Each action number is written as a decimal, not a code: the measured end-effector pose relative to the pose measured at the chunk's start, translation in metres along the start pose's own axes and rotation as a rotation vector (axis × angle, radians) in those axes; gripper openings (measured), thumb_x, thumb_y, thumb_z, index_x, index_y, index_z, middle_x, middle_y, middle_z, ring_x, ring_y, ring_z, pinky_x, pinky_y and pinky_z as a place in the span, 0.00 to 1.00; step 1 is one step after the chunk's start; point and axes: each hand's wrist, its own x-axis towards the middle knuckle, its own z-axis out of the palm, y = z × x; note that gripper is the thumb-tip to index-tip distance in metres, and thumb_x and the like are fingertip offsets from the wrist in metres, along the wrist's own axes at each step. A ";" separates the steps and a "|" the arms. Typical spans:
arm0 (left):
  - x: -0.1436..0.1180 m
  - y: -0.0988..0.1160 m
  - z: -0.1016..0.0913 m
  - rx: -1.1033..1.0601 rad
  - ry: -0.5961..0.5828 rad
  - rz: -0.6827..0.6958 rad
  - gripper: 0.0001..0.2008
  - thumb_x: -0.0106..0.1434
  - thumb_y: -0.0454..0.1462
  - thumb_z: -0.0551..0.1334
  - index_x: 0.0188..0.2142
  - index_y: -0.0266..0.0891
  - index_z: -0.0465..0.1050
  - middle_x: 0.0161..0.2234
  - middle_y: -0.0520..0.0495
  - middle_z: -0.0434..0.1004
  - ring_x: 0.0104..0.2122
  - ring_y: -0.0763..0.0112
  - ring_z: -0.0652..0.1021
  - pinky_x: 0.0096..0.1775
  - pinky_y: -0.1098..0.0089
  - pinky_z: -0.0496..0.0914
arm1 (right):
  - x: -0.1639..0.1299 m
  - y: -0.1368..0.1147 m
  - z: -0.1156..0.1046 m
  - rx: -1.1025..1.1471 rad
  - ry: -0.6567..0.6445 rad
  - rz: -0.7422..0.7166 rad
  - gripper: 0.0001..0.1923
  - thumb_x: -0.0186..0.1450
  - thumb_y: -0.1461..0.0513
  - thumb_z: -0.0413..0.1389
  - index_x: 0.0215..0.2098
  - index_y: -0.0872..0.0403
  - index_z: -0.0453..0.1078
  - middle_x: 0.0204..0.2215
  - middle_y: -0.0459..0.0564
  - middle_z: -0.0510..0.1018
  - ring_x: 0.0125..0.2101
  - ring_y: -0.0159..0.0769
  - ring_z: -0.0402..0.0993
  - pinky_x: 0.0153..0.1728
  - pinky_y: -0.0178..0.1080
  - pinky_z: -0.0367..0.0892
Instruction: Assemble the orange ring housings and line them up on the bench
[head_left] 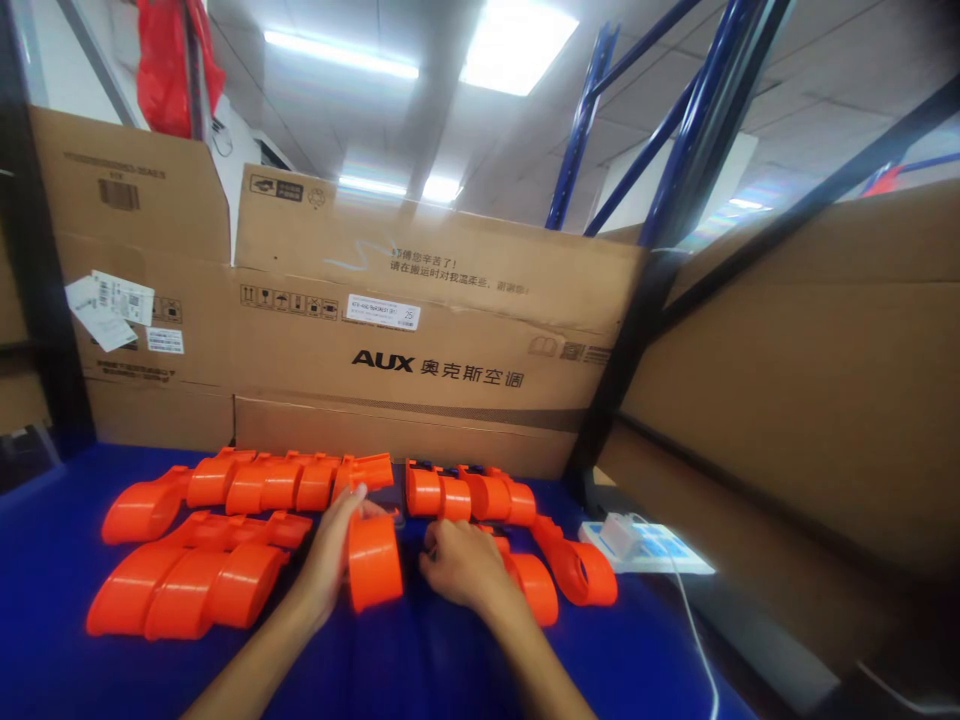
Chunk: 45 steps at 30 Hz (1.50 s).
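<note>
Gripping orange cylinder part [373, 560] in our left hand [330, 555], fingers wrapped round it, part upright on blue table [45, 560] at centre front. Our right hand [461, 565] rests curled on another orange piece [534, 585]; whether it grasps, we cannot tell. Rows of orange parts [247, 482] behind; cardboard box [420, 340] beyond; power strip [645, 548] at right.

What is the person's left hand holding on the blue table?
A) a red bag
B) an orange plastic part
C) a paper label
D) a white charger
B: the left hand wraps around an orange plastic part on the blue table, while the white charger lies untouched off to the right.
</note>
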 end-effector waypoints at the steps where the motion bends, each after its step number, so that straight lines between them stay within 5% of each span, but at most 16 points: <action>1: 0.000 0.000 0.000 0.010 -0.003 -0.001 0.22 0.53 0.54 0.67 0.25 0.36 0.75 0.22 0.48 0.76 0.21 0.68 0.74 0.27 0.69 0.65 | 0.000 0.002 -0.001 0.010 0.025 -0.005 0.08 0.59 0.59 0.58 0.34 0.50 0.78 0.35 0.54 0.83 0.38 0.48 0.80 0.33 0.39 0.63; 5: 0.001 0.000 -0.001 0.052 -0.011 -0.001 0.22 0.54 0.55 0.66 0.25 0.36 0.75 0.23 0.47 0.76 0.22 0.67 0.74 0.28 0.69 0.66 | 0.001 0.010 -0.004 0.142 0.137 -0.022 0.08 0.59 0.62 0.56 0.31 0.50 0.79 0.31 0.52 0.83 0.35 0.44 0.80 0.31 0.36 0.62; 14: 0.003 -0.006 -0.004 0.201 -0.046 0.070 0.23 0.57 0.56 0.64 0.26 0.37 0.76 0.25 0.47 0.76 0.26 0.67 0.74 0.32 0.69 0.67 | 0.009 0.015 0.002 0.822 0.293 -0.288 0.08 0.61 0.64 0.55 0.36 0.53 0.76 0.33 0.49 0.83 0.32 0.38 0.80 0.33 0.35 0.69; 21: 0.002 -0.007 -0.004 0.260 -0.113 0.086 0.23 0.60 0.55 0.61 0.26 0.38 0.75 0.25 0.49 0.74 0.26 0.68 0.72 0.31 0.70 0.65 | 0.011 0.016 -0.002 0.775 0.501 -0.299 0.09 0.65 0.55 0.59 0.33 0.52 0.73 0.30 0.50 0.79 0.32 0.40 0.75 0.37 0.40 0.69; 26: 0.001 -0.007 -0.003 0.280 -0.144 0.091 0.23 0.59 0.55 0.63 0.24 0.38 0.74 0.23 0.50 0.72 0.25 0.69 0.70 0.30 0.71 0.63 | 0.011 0.012 0.002 1.122 0.336 -0.350 0.12 0.67 0.51 0.56 0.35 0.51 0.66 0.32 0.48 0.79 0.34 0.38 0.77 0.36 0.39 0.71; 29: 0.001 -0.008 -0.003 0.266 -0.165 0.059 0.22 0.59 0.55 0.63 0.25 0.38 0.73 0.23 0.50 0.73 0.23 0.70 0.70 0.29 0.71 0.63 | 0.012 0.009 0.008 1.284 0.246 -0.335 0.14 0.67 0.49 0.57 0.35 0.50 0.63 0.26 0.44 0.76 0.26 0.34 0.75 0.30 0.36 0.69; 32: -0.001 -0.008 -0.002 0.271 -0.198 0.072 0.20 0.61 0.53 0.63 0.27 0.38 0.72 0.24 0.50 0.73 0.24 0.71 0.69 0.29 0.72 0.63 | 0.014 0.009 0.010 1.288 0.303 -0.320 0.14 0.66 0.50 0.59 0.37 0.51 0.66 0.23 0.42 0.74 0.25 0.32 0.72 0.29 0.34 0.67; 38: -0.007 -0.003 0.002 0.290 -0.205 0.104 0.20 0.63 0.53 0.61 0.29 0.39 0.72 0.24 0.50 0.74 0.23 0.72 0.69 0.29 0.73 0.62 | 0.017 0.013 0.006 1.201 0.416 -0.304 0.17 0.65 0.50 0.60 0.44 0.53 0.75 0.37 0.52 0.80 0.39 0.41 0.75 0.42 0.40 0.69; 45: -0.007 -0.004 0.002 0.261 -0.207 0.080 0.20 0.62 0.54 0.61 0.28 0.39 0.72 0.23 0.49 0.74 0.22 0.72 0.70 0.27 0.73 0.62 | 0.017 0.015 0.008 1.160 0.398 -0.305 0.18 0.65 0.49 0.59 0.42 0.54 0.76 0.35 0.51 0.80 0.37 0.41 0.75 0.39 0.39 0.70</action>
